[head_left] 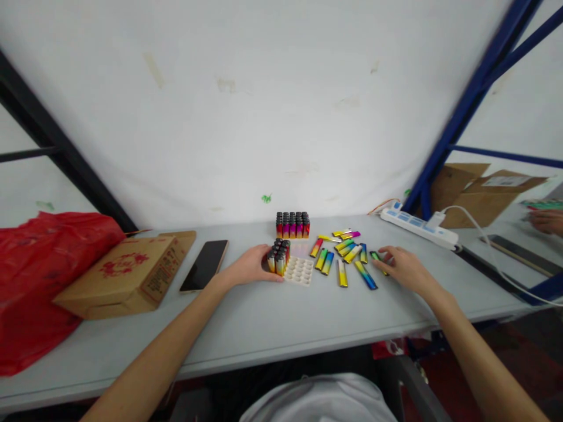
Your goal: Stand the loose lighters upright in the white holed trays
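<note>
My left hand point(253, 266) curves around the left side of a group of upright lighters point(280, 257), thumb in front. These stand at the left end of a white tray point(300, 271) whose round hollows show on the right. Fingers of my right hand point(398, 265) close on a green lighter point(379, 262) at the right of the loose ones. Several colourful lighters point(352, 253) lie scattered between my hands. Behind the tray, near the wall, a block of dark-topped lighters point(292, 225) stands upright in rows.
To the left are a phone point(204, 266), a cardboard box point(127, 272) and a red plastic bag point(39, 281). A white power strip point(417, 227) with a cable lies at the right. Beyond the blue frame point(461, 105) are an open carton point(497, 196) and another person's hand point(548, 221).
</note>
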Demonstrator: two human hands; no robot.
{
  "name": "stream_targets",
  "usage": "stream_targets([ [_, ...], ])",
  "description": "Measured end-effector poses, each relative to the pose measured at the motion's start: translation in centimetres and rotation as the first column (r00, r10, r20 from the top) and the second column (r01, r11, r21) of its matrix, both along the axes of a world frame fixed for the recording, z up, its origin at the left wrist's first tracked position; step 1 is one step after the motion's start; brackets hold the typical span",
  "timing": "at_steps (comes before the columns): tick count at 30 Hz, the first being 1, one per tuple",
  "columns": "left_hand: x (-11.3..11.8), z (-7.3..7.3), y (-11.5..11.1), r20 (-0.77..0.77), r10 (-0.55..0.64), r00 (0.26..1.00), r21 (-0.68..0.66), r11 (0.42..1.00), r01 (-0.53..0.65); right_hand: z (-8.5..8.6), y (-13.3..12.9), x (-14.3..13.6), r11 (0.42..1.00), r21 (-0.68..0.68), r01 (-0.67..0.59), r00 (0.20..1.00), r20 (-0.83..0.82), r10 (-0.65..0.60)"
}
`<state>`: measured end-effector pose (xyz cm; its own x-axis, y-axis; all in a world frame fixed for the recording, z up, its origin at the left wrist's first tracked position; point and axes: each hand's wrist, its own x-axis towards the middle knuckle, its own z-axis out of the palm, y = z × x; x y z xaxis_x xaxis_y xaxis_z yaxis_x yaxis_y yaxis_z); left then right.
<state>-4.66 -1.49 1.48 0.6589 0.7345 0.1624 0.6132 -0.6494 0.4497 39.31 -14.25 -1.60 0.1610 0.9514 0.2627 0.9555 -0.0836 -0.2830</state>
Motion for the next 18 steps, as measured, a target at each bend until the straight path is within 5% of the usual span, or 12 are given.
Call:
stream_targets([
  [7,0.0,-0.1,-0.1,-0.007,0.007,1.0,0.014,1.0,-0.007,1.2,0.4,-1.7,0.995,0.073,0.064,0.996,0.054,-0.068],
  [14,0.0,0.2,-0.4,-0.021,-0.001,1.0,0.007,1.0,0.001,1.2,-3.1,-6.7,0.997,-0.076,-0.032,0.986,0.161,0.044],
  [18,0.0,0.1,-0.3,-0.026,0.002,1.0,0.009,1.0,-0.002,2.0,-3.8,-6.7,0.994,0.015,-0.113,0.99,0.087,0.111],
])
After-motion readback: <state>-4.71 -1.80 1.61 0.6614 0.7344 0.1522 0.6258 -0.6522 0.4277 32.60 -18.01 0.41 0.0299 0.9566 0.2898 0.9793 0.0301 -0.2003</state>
